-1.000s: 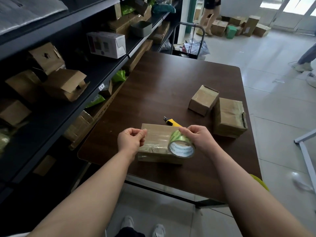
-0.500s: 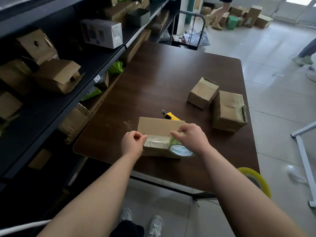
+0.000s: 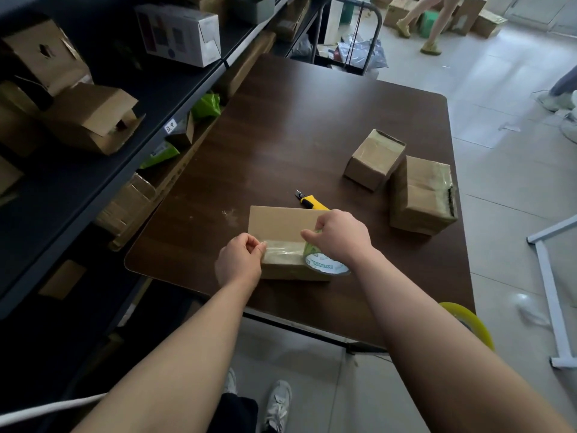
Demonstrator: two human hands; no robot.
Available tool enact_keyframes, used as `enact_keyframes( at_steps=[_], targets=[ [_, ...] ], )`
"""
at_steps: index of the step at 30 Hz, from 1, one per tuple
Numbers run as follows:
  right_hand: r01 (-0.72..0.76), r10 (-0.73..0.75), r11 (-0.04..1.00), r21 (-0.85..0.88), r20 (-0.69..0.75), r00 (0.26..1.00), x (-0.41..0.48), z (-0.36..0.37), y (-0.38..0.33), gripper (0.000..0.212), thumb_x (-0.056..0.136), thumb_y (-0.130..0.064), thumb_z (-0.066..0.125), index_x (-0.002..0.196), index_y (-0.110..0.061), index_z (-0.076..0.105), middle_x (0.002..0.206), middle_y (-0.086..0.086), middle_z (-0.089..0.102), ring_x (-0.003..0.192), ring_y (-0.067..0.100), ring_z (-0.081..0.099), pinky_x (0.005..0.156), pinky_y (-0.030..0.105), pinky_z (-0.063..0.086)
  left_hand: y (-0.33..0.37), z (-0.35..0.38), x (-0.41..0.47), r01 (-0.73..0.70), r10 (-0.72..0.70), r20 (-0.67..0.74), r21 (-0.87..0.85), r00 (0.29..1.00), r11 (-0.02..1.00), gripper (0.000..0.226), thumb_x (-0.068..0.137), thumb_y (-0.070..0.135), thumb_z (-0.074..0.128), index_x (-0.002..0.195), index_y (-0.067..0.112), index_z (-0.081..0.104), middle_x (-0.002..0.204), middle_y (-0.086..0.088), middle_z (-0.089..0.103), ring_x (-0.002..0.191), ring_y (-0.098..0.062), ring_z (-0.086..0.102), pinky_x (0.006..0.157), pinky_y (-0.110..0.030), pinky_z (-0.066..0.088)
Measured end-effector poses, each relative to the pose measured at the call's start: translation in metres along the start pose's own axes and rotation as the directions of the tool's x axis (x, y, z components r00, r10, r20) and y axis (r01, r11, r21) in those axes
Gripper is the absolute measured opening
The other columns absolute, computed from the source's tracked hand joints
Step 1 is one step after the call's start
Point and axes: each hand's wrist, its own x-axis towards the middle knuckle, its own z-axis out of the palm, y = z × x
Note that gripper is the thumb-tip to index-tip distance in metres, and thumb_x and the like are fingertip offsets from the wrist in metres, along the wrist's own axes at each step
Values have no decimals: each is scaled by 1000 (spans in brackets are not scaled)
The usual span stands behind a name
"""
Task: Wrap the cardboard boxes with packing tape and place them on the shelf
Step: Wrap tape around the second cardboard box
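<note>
A small stockroom or parcel-packing room. Left of a dark brown rectangular table (image 3: 296,120), black metal shelving (image 3: 150,89) holds opened brown cardboard cartons (image 3: 93,117). Beyond the table's far end, a heap of brown boxes (image 3: 488,21) sits on the pale tiled floor (image 3: 499,98).

Dark brown rectangular wooden table (image 3: 312,120) with rounded corners, on pale grey glossy tiled floor (image 3: 499,120). White metal tube frame (image 3: 550,295) right. Daylight sheen on tiles.
</note>
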Motion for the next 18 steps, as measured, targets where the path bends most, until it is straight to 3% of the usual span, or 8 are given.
enact_keyframes(
  at_steps=[6, 10, 12, 16, 18],
  targets=[
    [26, -23, 991, -133, 25, 999, 6, 2, -7, 35, 86, -47, 60, 77, -14, 66, 76, 1, 65, 68, 21, 59, 58, 26, 43, -5, 6, 0, -66, 72, -57, 104, 996, 992, 26, 87, 44, 64, 74, 33, 45, 75, 15, 56, 69, -8, 54, 60, -29, 51],
    [19, -14, 987, -159, 30, 999, 11, 7, -12, 36, 84, -44, 59, 62, -18, 50, 66, -1, 55, 55, 15, 49, 49, 22, 33, -6, 7, 0, -211, 227, -67, 196, 971, 958, 28, 89, 42, 62, 98, 32, 37, 83, 15, 53, 71, -11, 57, 62, -34, 54],
    [12, -7, 987, -158, 27, 1000, 13, 9, -14, 36, 83, -43, 59, 60, -19, 46, 65, -1, 53, 54, 14, 46, 47, 22, 30, -6, 4, 0, -314, 333, -15, 300, 943, 901, 15, 93, 41, 55, 92, 32, 42, 84, 12, 55, 70, -10, 52, 59, -31, 50],
    [1, 3, 985, -173, 21, 1000, 14, 12, -16, 37, 82, -44, 60, 60, -19, 44, 63, -3, 50, 53, 14, 44, 47, 23, 29, -4, 0, -4, -429, 482, -54, 376, 875, 821, 8, 91, 37, 57, 90, 29, 60, 93, 6, 57, 83, -16, 50, 68, -29, 39],
    [11, -8, 984, -179, 18, 1000, 14, 13, -17, 38, 82, -45, 60, 61, -18, 45, 64, -1, 51, 54, 15, 44, 48, 24, 30, -5, 7, -8, -509, 525, 51, 343, 849, 789, 9, 93, 34, 56, 95, 28, 62, 100, 6, 57, 93, -18, 49, 75, -29, 35]
  ],
)
